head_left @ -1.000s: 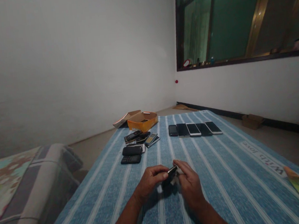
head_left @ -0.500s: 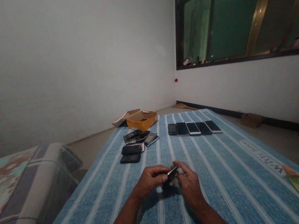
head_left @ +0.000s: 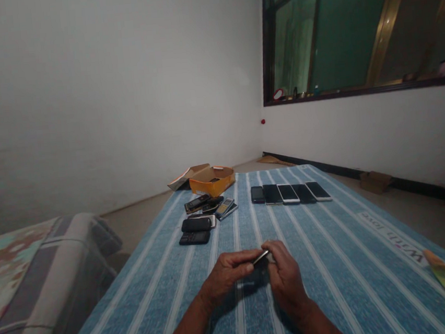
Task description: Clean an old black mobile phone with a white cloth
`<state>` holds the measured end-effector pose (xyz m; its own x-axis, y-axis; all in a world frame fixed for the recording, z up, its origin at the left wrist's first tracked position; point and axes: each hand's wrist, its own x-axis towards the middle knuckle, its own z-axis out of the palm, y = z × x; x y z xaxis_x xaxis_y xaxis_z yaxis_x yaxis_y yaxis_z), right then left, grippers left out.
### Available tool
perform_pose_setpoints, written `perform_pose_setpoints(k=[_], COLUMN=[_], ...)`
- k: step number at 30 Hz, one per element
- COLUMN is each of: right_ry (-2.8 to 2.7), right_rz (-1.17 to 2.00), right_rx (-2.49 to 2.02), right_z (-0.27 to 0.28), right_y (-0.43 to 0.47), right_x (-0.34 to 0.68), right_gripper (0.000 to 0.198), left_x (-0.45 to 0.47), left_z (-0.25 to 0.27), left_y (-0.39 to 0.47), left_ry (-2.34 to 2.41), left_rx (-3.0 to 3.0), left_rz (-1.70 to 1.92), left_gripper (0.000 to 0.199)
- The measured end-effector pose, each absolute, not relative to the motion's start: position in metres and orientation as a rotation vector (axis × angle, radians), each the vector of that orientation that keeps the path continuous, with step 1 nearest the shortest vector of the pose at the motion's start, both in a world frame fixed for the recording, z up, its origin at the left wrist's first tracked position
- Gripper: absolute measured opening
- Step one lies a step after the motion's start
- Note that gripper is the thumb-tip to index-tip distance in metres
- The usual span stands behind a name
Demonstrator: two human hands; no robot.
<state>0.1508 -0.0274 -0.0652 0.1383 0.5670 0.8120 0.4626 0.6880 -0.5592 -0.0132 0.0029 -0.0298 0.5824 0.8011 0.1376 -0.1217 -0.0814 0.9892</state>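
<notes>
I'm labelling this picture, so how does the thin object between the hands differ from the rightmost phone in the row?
The thin object is tilted between the left hand and right hand; the rightmost phone lies flat on the striped cloth.
The thin object shows mainly a narrow, shiny edge; the rightmost phone shows a dark face with a white border.
Both look slim.

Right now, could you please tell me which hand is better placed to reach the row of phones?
Probably the right hand: it is nearer the row of phones, while the left hand sits farther left.
</notes>
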Motion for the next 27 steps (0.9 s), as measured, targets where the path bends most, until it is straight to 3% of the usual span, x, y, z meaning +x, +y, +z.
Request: perform_pose_setpoints(k=[10, 18, 27], right_ry=[-1.643, -1.836, -1.990], right_rz=[-0.282, -0.293, -0.324], right_rx=[-0.916, -0.908, -0.917], right_z=[-0.074, -0.069, -0.077], right_y=[-0.021, -0.028, -0.027], right_x=[0.144, 0.130, 0.127], right_gripper=[0.051, 0.031, 0.024], left_x=[-0.024, -0.032, -0.031], left_z=[-0.038, -0.038, -0.047], left_y=[0.011, 0.013, 0.016], left_ry=[0.647, 0.621, 0.640], left_rx=[1.433, 1.554, 1.526], left_rz=[0.830, 0.784, 0.742], left_gripper=[0.042, 0.037, 0.027])
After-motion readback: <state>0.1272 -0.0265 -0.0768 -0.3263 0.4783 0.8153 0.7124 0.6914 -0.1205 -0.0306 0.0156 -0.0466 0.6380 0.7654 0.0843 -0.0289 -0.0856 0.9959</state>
